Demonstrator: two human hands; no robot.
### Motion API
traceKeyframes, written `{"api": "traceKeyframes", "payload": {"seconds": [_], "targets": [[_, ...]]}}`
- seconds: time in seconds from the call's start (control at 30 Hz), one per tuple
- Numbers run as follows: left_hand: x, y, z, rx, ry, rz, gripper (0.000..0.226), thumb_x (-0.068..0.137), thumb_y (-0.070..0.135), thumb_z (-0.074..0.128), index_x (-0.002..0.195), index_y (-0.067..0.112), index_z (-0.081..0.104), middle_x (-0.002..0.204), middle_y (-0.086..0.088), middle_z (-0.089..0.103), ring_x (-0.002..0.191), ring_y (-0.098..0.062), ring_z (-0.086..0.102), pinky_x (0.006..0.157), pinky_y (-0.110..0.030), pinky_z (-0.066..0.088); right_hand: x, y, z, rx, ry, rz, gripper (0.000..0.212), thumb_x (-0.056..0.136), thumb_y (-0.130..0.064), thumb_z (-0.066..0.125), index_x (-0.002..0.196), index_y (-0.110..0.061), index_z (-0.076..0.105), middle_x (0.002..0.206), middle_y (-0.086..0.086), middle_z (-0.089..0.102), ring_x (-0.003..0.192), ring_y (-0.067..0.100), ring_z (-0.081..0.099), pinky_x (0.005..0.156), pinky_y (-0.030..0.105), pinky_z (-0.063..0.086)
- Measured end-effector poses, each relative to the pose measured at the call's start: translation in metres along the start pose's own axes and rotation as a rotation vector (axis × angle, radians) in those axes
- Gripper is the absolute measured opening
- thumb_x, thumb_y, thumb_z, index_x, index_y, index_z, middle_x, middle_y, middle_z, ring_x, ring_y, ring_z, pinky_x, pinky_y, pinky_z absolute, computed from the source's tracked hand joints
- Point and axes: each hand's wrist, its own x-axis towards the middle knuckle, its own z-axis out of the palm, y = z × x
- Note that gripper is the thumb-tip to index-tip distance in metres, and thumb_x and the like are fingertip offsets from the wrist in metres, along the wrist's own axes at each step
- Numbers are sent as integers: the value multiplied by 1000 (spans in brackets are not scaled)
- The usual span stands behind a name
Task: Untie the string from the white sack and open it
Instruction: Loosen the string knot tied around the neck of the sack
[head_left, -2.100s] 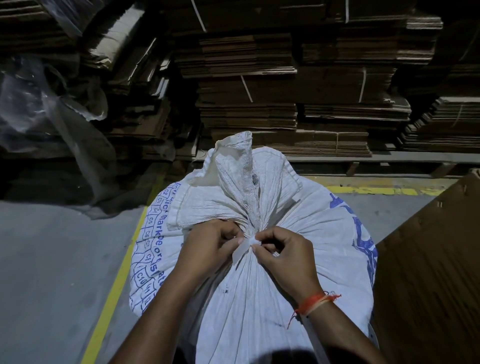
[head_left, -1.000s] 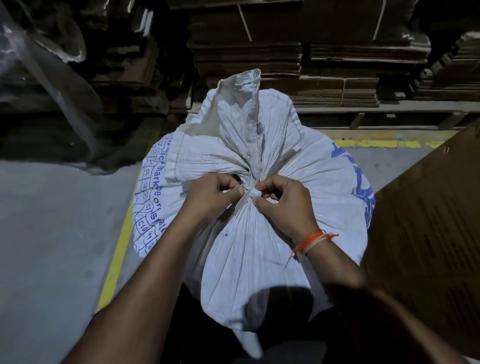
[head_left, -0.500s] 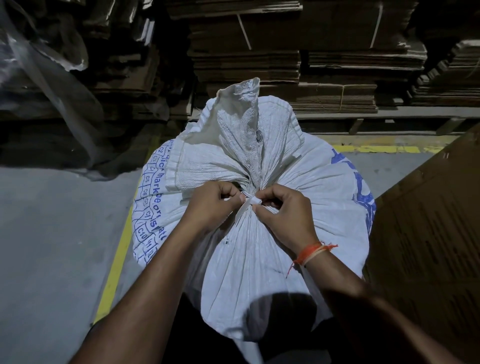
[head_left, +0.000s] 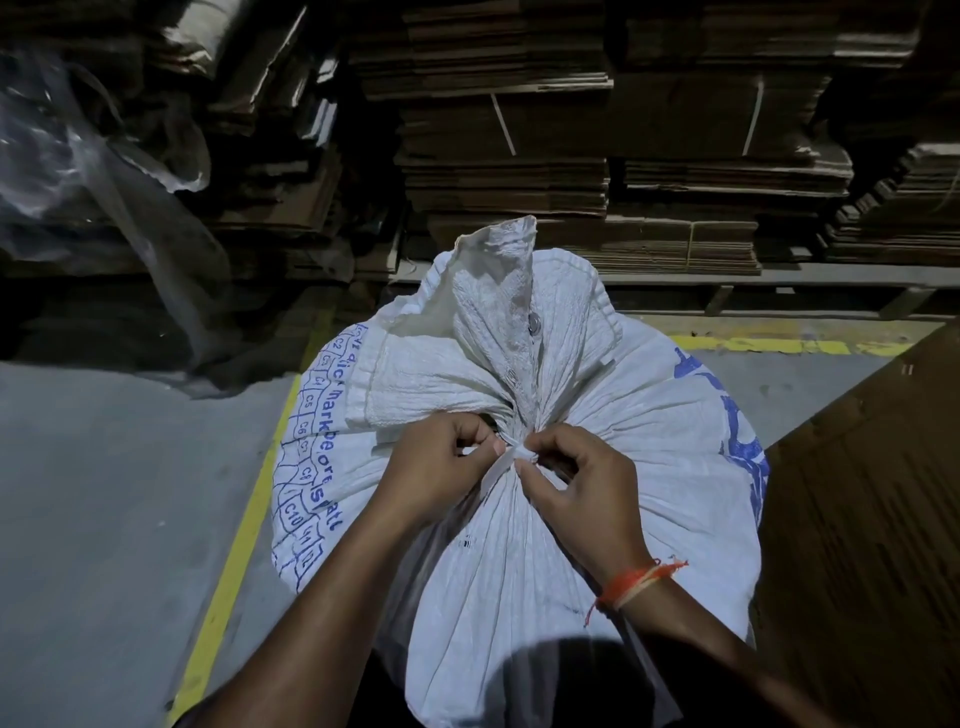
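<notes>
1. Head view: the white sack (head_left: 519, 519) stands upright on the grey floor (head_left: 104, 519), directly below you, beside the yellow line (head_left: 244, 499) that runs along the floor on its left side.
2. The sack's neck is gathered tight, and the loose top (head_left: 498, 301) rises above the gather and leans toward the far side, still bunched shut.
3. The string (head_left: 511, 457) is a flat white strip wrapped at the gather, and its knot sits between your two hands.
4. Your left hand (head_left: 436, 467) has its fingers (head_left: 467, 431) curled, with thumb and forefinger pinching the string on the knot's left side.
5. Your right hand (head_left: 576, 483) mirrors it: fingers curled, the tips clamped on the knot from the right side.
6. The two hands almost touch at the knot, both resting against the pleated sack cloth.
7. An orange thread band (head_left: 636, 582) circles your right wrist.
8. Blue print (head_left: 322, 457) with small numbered boxes runs down the sack's left side, and more blue marking (head_left: 743, 426) shows on its right side.
9. Stacks of flattened cardboard (head_left: 597, 156) fill the far side, some bound with pale straps.
10. Crumpled clear plastic sheet (head_left: 78, 156) hangs at the far left.
11. A brown cardboard sheet (head_left: 872, 519) stands just beside the sack on the right.
</notes>
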Motion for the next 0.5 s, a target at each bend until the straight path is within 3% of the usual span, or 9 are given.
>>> {"api": "traceKeyframes", "payload": {"seconds": [0.1, 0.23, 0.37, 0.5], "targets": [[0, -4, 1, -30, -17, -22, 19, 93, 30, 73, 80, 16, 75, 74, 6, 76, 63, -2, 61, 68, -32, 52, 1, 0, 0, -12, -17, -29, 15, 78, -6, 82, 84, -18, 75, 80, -9, 72, 81, 10, 72, 76, 32, 61], [2, -6, 5, -90, -28, -73, 16, 92, 26, 73, 80, 16, 76, 66, 14, 71, 59, -1, 58, 67, -30, 48, 1, 3, 0, -2, -17, -18, 16, 78, -6, 83, 84, -19, 76, 80, -9, 73, 81, 10, 73, 77, 35, 62], [3, -6, 8, -137, -38, -94, 20, 86, 32, 70, 79, 14, 76, 70, 2, 75, 63, -7, 58, 67, -31, 48, 1, 5, 0, 31, -14, 2, 15, 78, -6, 83, 84, -19, 76, 80, -9, 74, 80, 11, 73, 78, 38, 63], [4, -7, 9, -151, -41, -104, 21, 84, 34, 70, 78, 14, 76, 65, 10, 71, 61, -6, 57, 66, -32, 46, 1, 6, 0, 28, -21, 6, 14, 79, -7, 83, 84, -18, 77, 80, -8, 74, 80, 11, 73, 77, 39, 62]]}}
